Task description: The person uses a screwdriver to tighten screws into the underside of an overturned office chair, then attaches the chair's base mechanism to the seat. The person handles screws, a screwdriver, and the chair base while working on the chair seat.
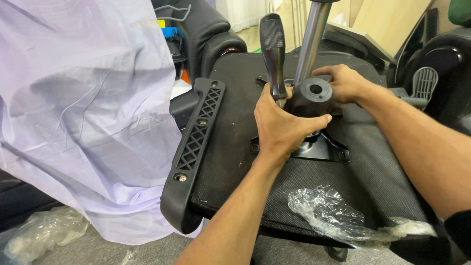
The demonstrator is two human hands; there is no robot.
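black round knob (313, 96) between hands (282, 125)

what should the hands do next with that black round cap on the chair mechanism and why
Probably steady the black cap and press it squarely down. The left hand wraps its near side while also holding a black-handled tool; the right hand grips its far side. It sits above the metal mounting plate on the upturned seat base, beside the silver gas-lift column, and looks slightly tilted.
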